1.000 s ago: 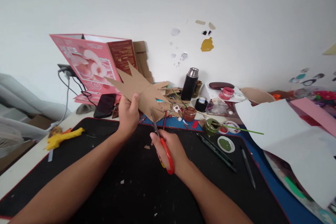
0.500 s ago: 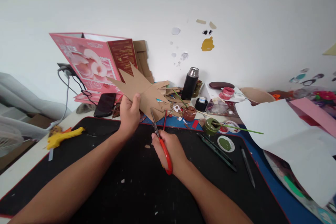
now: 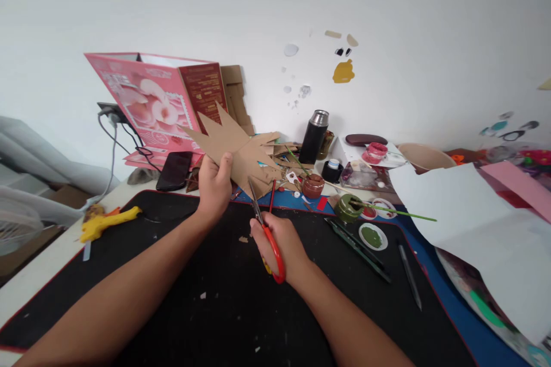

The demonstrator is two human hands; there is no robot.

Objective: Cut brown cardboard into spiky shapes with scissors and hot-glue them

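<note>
A brown piece of cardboard [image 3: 235,146] with several pointed spikes is pinched in my left hand [image 3: 216,180], thumb on top. My right hand [image 3: 278,243] is wrapped round red-handled scissors [image 3: 275,255]; a bit of yellow shows under the handle. The scissor blades point up and away, at the lower edge of the cardboard near its bottom tip. Both hands are above a black mat [image 3: 206,321] with small scraps on it. Beyond the scissors lies a thin red stick [image 3: 272,195].
Behind are a pink box [image 3: 150,106], a phone [image 3: 174,171], cardboard scraps and a black flask [image 3: 314,136]. Open paint jars [image 3: 348,208], a green paint lid [image 3: 372,237] and a cutter [image 3: 359,249] lie right. A yellow glue gun [image 3: 109,223] lies left; white paper [image 3: 473,223] sits far right.
The whole view has shifted slightly, so things appear a little further right. Both hands keep their grips, and the scissors stay at the cardboard's lower edge.
</note>
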